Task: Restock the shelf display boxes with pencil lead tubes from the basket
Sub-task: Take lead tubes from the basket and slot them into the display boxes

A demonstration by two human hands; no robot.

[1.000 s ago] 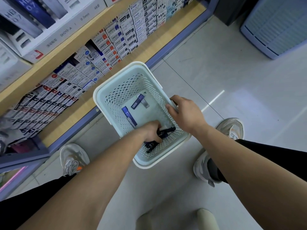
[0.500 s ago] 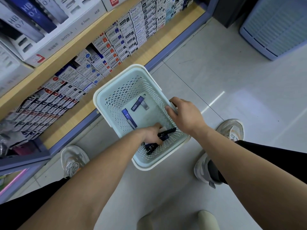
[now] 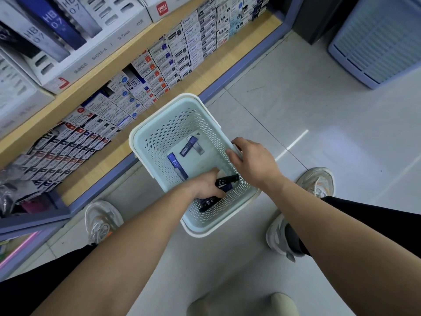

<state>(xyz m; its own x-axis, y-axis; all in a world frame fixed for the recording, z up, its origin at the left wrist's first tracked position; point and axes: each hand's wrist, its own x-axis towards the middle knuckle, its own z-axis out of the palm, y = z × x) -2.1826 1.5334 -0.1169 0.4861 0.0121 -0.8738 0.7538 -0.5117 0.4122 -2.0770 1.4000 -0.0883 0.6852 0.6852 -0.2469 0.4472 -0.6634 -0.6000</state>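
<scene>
Your left hand is inside the pale mint perforated plastic basket, which stands on the light tiled floor just beside the lower shelf. The fingers of this hand are curled around a small bundle of black pencil lead tubes marked HB 0.7. One tube end projects toward the right wall of the basket, and another projects toward you below the wrist.

Your right hand grips the right rim of the basket, with its fingers curled over the edge.

Three loose tubes lie on the basket bottom, apart from your left hand:
- A blue pencil lead tube marked HB 0.7 lies near the left wall.
- A second blue tube lies toward the far end, touching a clear grey tube.

The white cardboard display boxes, holding upright blue and grey tubes, stand on the upper wooden shelf at top left. Rows of small white cartons fill the lower shelf. Your white trainers stand on either side of the basket.
</scene>
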